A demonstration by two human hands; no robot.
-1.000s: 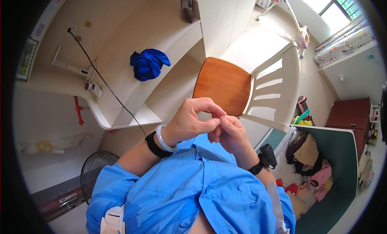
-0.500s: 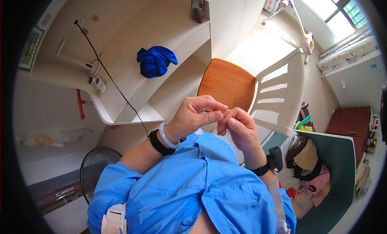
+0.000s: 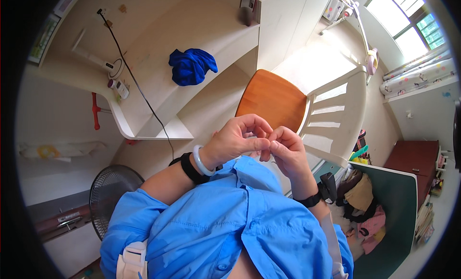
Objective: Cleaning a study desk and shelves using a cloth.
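Before the blue shirt [image 3: 206, 212] I'm wearing, both hands meet at the fingertips. My left hand [image 3: 233, 139], with a pale bangle [image 3: 199, 161] and a black strap at the wrist, is curled with thumb and forefinger toward the right. My right hand [image 3: 288, 149], its wrist banded by a black strap with a small device [image 3: 328, 187], pinches thumb against forefinger. The fingertips touch or nearly touch. Anything between them is too small to make out. Just beyond the hands is the wooden seat of a chair [image 3: 270, 97].
A crumpled dark blue cloth [image 3: 192, 66] lies on the white desk [image 3: 158, 43], crossed by a black cable [image 3: 137, 82]. A black fan [image 3: 113, 195] stands at left. On the right, a green-sided bin [image 3: 396, 202] holds clothes [image 3: 360, 195] next to a dark red cabinet [image 3: 412, 159].
The right thumb has closed toward the forefinger, and the fingertips of both hands have drawn nearer each other. The view has shifted slightly.
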